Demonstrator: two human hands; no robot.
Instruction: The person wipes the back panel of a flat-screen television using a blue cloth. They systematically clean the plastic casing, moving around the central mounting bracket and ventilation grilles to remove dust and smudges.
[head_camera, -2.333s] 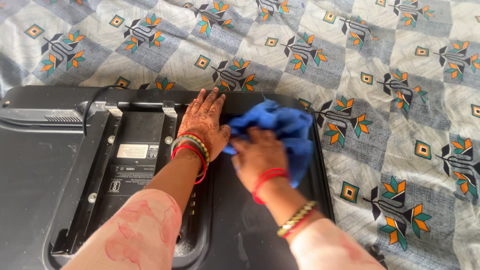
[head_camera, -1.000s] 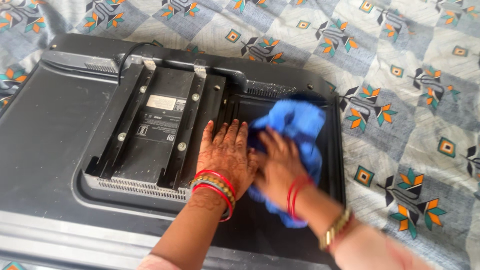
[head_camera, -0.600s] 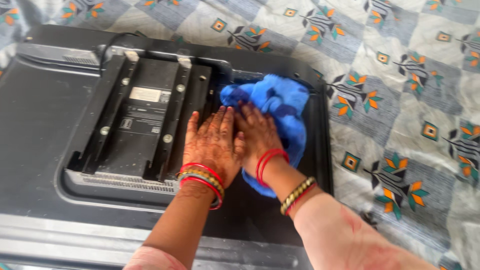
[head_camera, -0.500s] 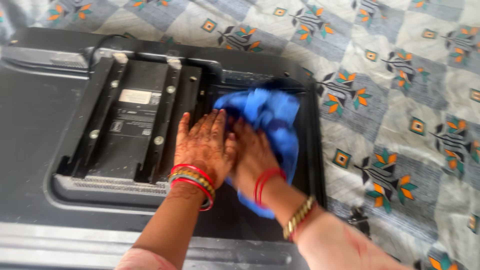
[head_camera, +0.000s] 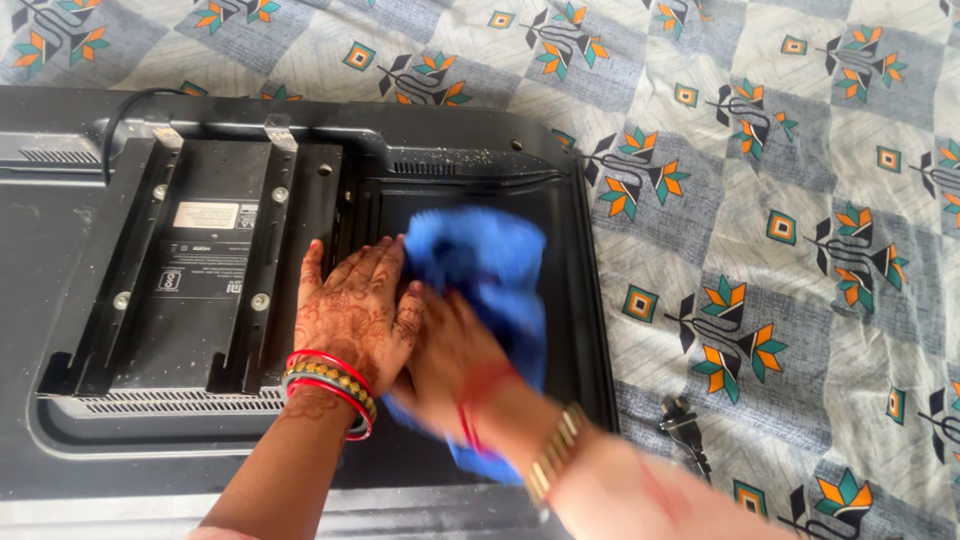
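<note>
Since half a second ago the blue cloth (head_camera: 478, 262) has slid a little nearer along the television's back, and the right hand (head_camera: 452, 350) on it now shows as a blur, while the left hand (head_camera: 352, 318) has kept its place beside the mounting bracket.

The television (head_camera: 60, 250) lies face down on a patterned bedsheet (head_camera: 800, 150), its black back panel upward. The cloth is spread over the recessed right part of that panel, close to the right edge of the set, with one corner trailing toward the near edge under the right forearm. The right hand rests palm down on the near part of the cloth, pressing it to the panel; the blur hides how far its fingers are spread, though they lie on the cloth rather than closing around it. A red thread and a gold bangle (head_camera: 553, 457) circle that wrist.

The left hand lies flat on the panel just left of the cloth, fingers straight and close together, tips pointing far, holding nothing. Its edge touches the right hand. Red and gold bangles (head_camera: 330, 385) sit at its wrist.

Left of the hands is the black mounting bracket (head_camera: 205, 265) with a pale label. A black power plug (head_camera: 683, 418) lies on the sheet near the television's near right corner.
</note>
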